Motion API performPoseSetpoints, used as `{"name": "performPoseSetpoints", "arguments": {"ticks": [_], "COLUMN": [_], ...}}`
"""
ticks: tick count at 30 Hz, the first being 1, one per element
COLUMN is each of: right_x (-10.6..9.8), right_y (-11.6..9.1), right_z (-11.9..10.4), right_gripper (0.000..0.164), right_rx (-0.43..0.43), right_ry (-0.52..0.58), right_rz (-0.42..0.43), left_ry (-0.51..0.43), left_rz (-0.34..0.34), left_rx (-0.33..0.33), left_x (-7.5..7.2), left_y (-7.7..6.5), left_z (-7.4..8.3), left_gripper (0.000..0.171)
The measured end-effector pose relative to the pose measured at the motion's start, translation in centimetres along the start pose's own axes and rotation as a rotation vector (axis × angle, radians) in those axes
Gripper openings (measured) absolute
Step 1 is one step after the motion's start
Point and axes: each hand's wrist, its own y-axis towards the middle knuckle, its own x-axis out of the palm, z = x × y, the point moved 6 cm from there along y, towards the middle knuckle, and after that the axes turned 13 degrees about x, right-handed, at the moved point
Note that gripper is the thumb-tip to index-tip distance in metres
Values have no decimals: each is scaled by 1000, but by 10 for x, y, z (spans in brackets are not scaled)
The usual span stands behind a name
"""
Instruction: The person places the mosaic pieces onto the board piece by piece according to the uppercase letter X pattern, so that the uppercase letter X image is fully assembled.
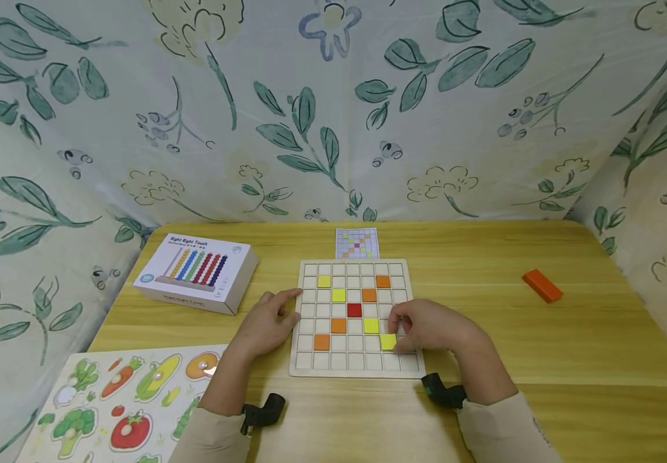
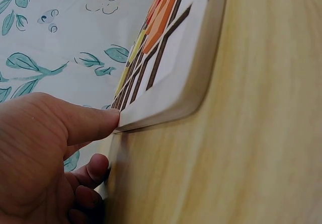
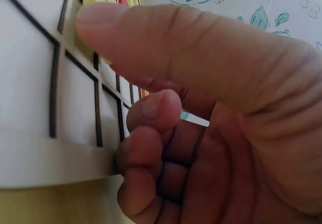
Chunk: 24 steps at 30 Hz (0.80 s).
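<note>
A square wooden grid board (image 1: pixel 305 363) lies on the table, with yellow, orange and red square tiles in some of its cells. At its lower right, my right hand (image 1: pixel 434 326) pinches a yellow tile (image 1: pixel 388 342) between thumb and index finger. In the right wrist view the thumb (image 3: pixel 146 38) presses by that yellow tile, and the other fingers are curled. On the opposite side, my left hand (image 1: pixel 265 325) touches the board's left edge with its thumb and extended index finger. The left wrist view shows the left thumb (image 2: pixel 90 125) straight against the board's rim (image 2: pixel 196 93).
A small printed pattern card (image 1: pixel 357 243) lies behind the board. To the left are a white toy box (image 1: pixel 195 273) and a vegetable puzzle board (image 1: pixel 102 411), partly covered by the left arm. An orange block (image 1: pixel 542 285) lies far right. Patterned fabric (image 1: pixel 310 128) hangs behind the table.
</note>
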Motion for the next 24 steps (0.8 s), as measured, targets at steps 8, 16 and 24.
{"name": "performPoseSetpoints", "arguments": {"ticks": [8,16,24], "right_x": [0,0,-1], "right_y": [1,3,4], "right_z": [2,2,5], "right_gripper": [29,29,24], "right_rx": [13,10,-6], "right_ry": [-15,-14,14], "right_rz": [-2,-11,-31], "left_ry": [-6,-8,-7], "left_rz": [0,-3,-4], "left_rx": [-2,-8,3], "left_x": [0,0,0], "left_y": [0,0,0], "left_z": [0,-2,-2], "left_gripper": [49,49,49]}}
